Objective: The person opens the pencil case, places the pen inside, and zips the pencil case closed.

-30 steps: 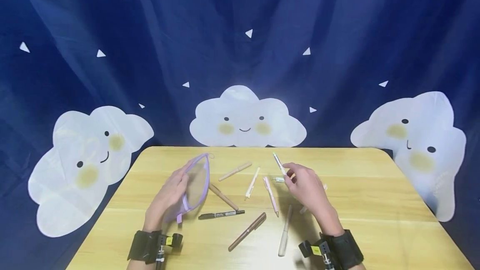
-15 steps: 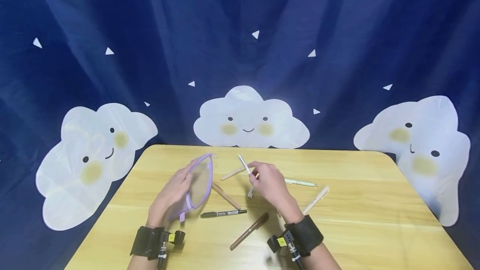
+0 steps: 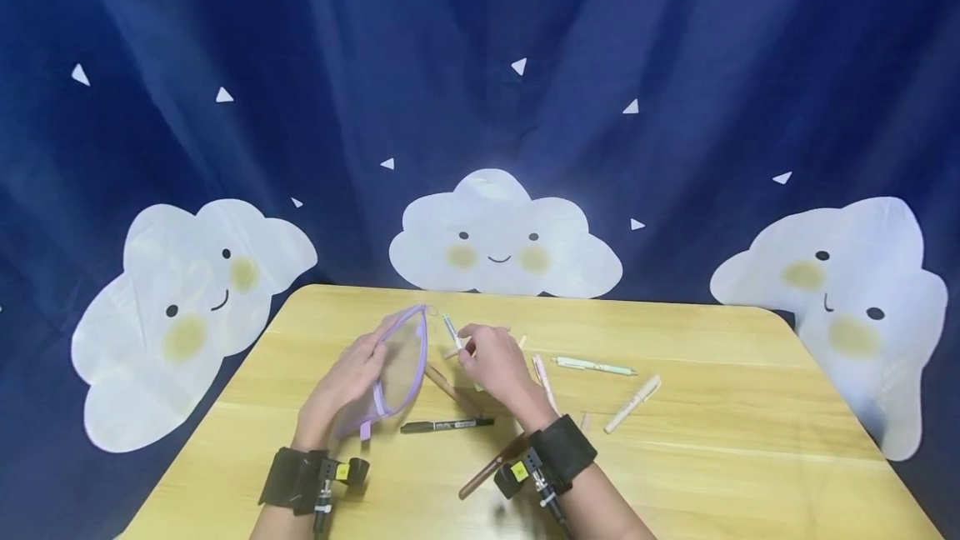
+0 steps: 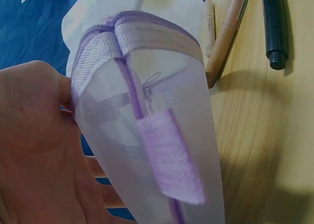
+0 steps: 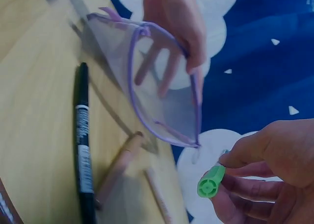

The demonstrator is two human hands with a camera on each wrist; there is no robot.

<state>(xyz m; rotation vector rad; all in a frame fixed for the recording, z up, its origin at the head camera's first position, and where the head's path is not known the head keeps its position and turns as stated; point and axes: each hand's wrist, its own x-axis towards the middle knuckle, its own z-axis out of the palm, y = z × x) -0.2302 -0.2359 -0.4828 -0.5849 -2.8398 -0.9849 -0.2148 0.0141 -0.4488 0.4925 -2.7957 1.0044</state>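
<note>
My left hand holds a see-through pencil pouch with purple trim by its side, at the left of the table. The pouch's mouth gapes open. In the right wrist view, several left fingers show through its sheer wall, with part of that hand at the rim. My right hand pinches a slim pen just right of the pouch, apart from it. The pen's bright green end points toward the right wrist camera. A purple fabric tab hangs at the pouch's near end in the left wrist view.
Near the pouch lie a black marker and a tan pen. A brown pen is partly behind the right wrist. Further right are a pink pen, a mint pen and a cream pen.
My right hand has carried the pen leftward from the right half of the table to beside the pouch. My left hand keeps its hold on the pouch. The head view has shifted slightly.
</note>
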